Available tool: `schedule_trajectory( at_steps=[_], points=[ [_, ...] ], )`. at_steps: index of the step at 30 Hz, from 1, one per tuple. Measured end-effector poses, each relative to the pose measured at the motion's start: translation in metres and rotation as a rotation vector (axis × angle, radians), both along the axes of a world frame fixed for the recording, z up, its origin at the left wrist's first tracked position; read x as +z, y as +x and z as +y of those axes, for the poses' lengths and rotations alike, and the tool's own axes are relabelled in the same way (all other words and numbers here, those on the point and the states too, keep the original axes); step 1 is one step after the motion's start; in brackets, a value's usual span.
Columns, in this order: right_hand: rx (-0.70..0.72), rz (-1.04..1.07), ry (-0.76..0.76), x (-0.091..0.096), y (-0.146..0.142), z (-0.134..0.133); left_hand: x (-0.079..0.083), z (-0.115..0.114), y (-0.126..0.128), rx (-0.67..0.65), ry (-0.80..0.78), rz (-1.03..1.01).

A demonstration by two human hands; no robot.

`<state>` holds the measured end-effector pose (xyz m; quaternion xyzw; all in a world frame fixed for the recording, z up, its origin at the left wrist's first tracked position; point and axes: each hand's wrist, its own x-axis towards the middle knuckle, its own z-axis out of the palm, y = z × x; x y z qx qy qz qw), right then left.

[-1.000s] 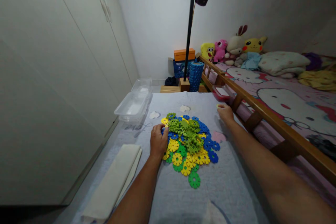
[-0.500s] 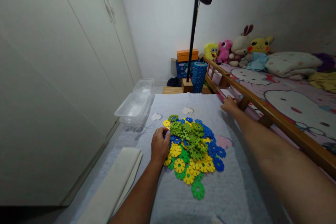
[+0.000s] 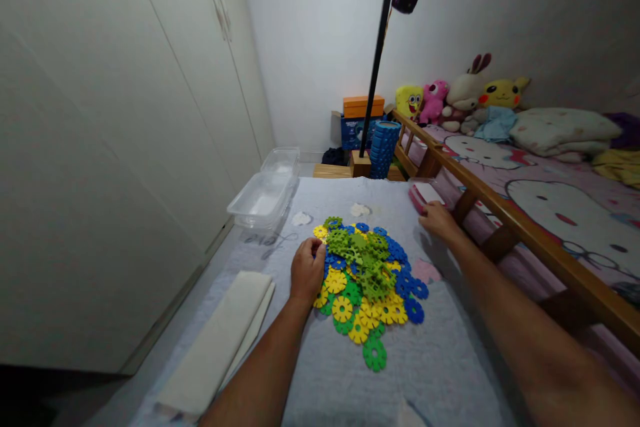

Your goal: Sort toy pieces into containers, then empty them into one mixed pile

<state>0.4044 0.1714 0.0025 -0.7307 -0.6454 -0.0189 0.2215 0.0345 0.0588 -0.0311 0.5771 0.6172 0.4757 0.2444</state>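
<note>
A heap of plastic snowflake building discs (image 3: 351, 290) in yellow, blue, dark green and light green lies on the cloth-covered table. At the heap's left side rests my left hand (image 3: 307, 271), its fingers curled against the edge discs; what they hold, if anything, is hidden. My right hand (image 3: 437, 220) reaches to the far right edge of the table. Its fingers are closed on the near end of a small pink box (image 3: 418, 200) with a white top, beside the bed rail. The hand covers part of this box.
Stacked clear plastic containers (image 3: 260, 200) stand at the far left of the table. A folded cream cloth (image 3: 220, 340) lies at the near left. The wooden bed rail (image 3: 465, 180) runs along the right side. Beyond the table rise a black pole (image 3: 379, 53) and a blue foam roller (image 3: 384, 147).
My right hand has drawn the pink box slightly left and nearer, so more of it shows on the table. My left hand stays at the heap. The view has shifted a little.
</note>
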Motion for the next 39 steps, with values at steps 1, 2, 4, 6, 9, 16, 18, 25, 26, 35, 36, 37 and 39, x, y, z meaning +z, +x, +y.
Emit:
schedule_trajectory(
  at_steps=[1,2,4,6,9,16,18,25,26,35,36,37,39],
  points=[
    [0.056,-0.048,-0.036,-0.002,-0.007,-0.014,0.0,0.0,0.0,0.001,0.0,-0.001],
    [0.08,-0.057,-0.043,-0.004,-0.014,-0.029,-0.001,0.0,0.0,0.0,-0.001,-0.003],
    [0.154,-0.058,-0.027,-0.007,-0.028,-0.06,-0.001,-0.001,0.0,-0.004,-0.001,-0.014],
    [0.214,-0.034,0.018,-0.008,-0.042,-0.09,0.0,-0.002,-0.001,-0.013,-0.001,-0.027],
    [0.222,-0.019,0.043,-0.004,-0.06,-0.119,0.002,-0.003,-0.001,-0.022,0.004,-0.051],
    [0.059,-0.311,0.085,0.004,-0.087,-0.117,0.0,-0.003,-0.004,-0.013,0.03,-0.251],
    [0.041,-0.326,0.074,0.005,-0.089,-0.115,-0.002,-0.003,-0.005,-0.007,0.031,-0.291],
    [-0.014,-0.078,0.227,0.017,-0.084,-0.127,0.001,-0.01,-0.002,0.016,0.131,-0.161],
    [-0.021,-0.043,0.249,0.02,-0.084,-0.131,0.003,-0.012,0.0,0.018,0.175,-0.105],
    [0.121,0.063,0.432,0.043,-0.132,-0.17,0.039,-0.047,0.026,-0.2,0.322,0.219],
    [0.141,0.069,0.441,0.042,-0.14,-0.174,0.042,-0.051,0.03,-0.241,0.31,0.224],
    [0.164,0.078,0.447,0.041,-0.148,-0.178,0.046,-0.055,0.034,-0.27,0.294,0.222],
    [0.216,0.102,0.445,0.037,-0.161,-0.184,0.051,-0.063,0.039,-0.298,0.257,0.188]
  ],
)
